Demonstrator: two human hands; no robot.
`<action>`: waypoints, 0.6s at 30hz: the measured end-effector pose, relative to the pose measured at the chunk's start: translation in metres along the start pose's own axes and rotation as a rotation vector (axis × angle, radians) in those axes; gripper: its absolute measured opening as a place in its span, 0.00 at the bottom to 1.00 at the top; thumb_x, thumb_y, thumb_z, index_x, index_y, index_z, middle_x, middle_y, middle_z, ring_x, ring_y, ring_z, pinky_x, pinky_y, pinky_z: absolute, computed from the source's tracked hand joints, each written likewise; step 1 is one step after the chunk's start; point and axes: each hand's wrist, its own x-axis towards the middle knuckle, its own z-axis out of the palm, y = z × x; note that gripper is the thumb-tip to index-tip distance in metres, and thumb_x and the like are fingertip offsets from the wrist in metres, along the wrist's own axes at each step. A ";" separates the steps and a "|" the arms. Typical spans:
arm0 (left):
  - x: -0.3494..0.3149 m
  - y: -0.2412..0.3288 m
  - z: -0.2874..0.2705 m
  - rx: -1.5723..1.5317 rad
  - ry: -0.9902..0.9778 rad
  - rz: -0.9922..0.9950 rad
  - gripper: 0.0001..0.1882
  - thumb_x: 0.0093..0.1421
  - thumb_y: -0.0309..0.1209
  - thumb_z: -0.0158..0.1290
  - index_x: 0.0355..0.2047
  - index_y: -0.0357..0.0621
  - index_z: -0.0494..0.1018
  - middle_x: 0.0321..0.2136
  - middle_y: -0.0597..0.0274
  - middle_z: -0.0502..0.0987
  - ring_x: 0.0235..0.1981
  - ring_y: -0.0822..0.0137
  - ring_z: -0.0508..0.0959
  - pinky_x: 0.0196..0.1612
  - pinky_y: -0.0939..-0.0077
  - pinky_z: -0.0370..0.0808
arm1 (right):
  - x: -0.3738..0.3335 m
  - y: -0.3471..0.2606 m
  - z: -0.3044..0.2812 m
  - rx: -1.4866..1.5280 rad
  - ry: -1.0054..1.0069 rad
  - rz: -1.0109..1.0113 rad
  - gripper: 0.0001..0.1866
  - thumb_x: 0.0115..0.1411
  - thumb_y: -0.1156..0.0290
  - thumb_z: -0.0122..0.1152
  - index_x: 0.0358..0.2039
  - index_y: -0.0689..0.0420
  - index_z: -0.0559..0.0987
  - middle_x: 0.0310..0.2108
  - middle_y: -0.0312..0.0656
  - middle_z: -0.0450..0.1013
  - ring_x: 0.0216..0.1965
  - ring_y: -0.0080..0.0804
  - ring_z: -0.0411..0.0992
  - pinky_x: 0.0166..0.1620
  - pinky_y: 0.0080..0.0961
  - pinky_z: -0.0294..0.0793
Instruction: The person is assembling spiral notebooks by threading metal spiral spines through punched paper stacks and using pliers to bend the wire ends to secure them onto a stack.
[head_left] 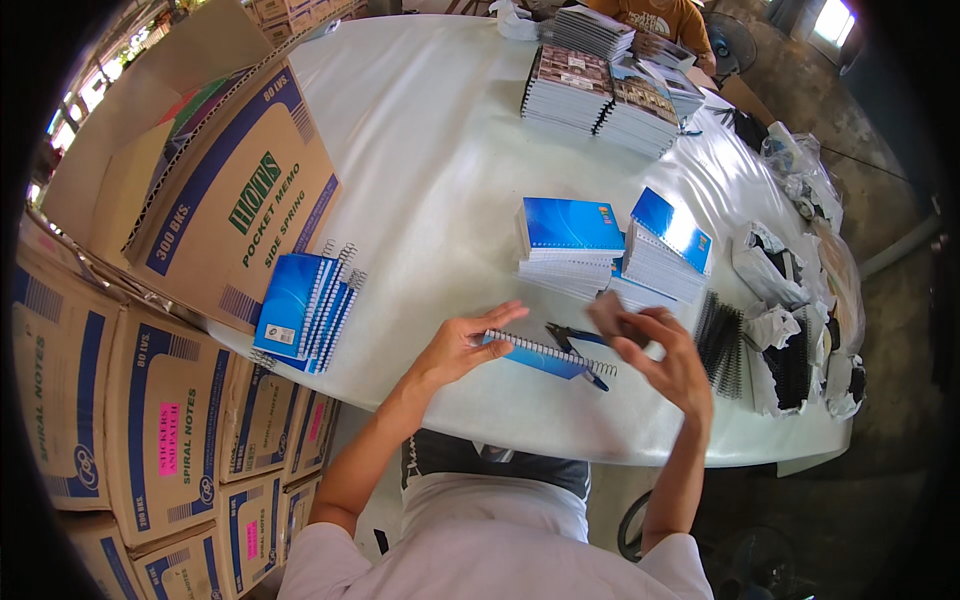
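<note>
My left hand (462, 345) grips the left end of a small blue notebook (548, 362), thumb on its near side. The notebook is tilted with its spine upward. A wire coil (605, 369) runs along the holes and sticks out past the right end. In my right hand (668, 358) is a brown block (607, 314), blurred, its material unclear; it is apart from the notebook. Pliers (562, 335) with dark jaws lie just behind the notebook, partly hidden by it. A blue handle or pen end shows below the coil.
Stacks of blue notebooks (572, 226) stand beyond my hands. Coiled notebooks (295, 305) are piled left, by a large carton (235, 195). Loose black coils (718, 340) and plastic bags of coils (778, 360) lie right. A person (660, 25) sits beyond thick bound books (570, 85).
</note>
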 end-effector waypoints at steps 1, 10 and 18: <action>-0.002 -0.004 -0.003 -0.045 -0.020 0.006 0.25 0.61 0.32 0.60 0.58 0.37 0.71 0.63 0.52 0.67 0.67 0.63 0.60 0.64 0.69 0.64 | -0.014 0.012 -0.009 -0.060 0.061 0.056 0.23 0.54 0.60 0.71 0.45 0.63 0.82 0.42 0.54 0.74 0.42 0.48 0.75 0.46 0.32 0.74; -0.026 0.033 -0.003 0.367 0.437 0.152 0.24 0.60 0.28 0.60 0.57 0.42 0.73 0.55 0.59 0.76 0.61 0.57 0.71 0.60 0.68 0.69 | -0.050 0.020 0.052 -0.458 0.240 -0.047 0.32 0.49 0.65 0.73 0.56 0.49 0.75 0.57 0.47 0.65 0.59 0.48 0.62 0.60 0.47 0.59; -0.048 0.008 0.026 1.122 0.419 0.166 0.30 0.60 0.33 0.58 0.63 0.47 0.66 0.61 0.56 0.69 0.60 0.47 0.70 0.59 0.50 0.67 | -0.033 -0.002 0.112 -0.350 0.117 -0.230 0.25 0.57 0.66 0.65 0.57 0.46 0.75 0.45 0.47 0.67 0.46 0.43 0.67 0.47 0.39 0.67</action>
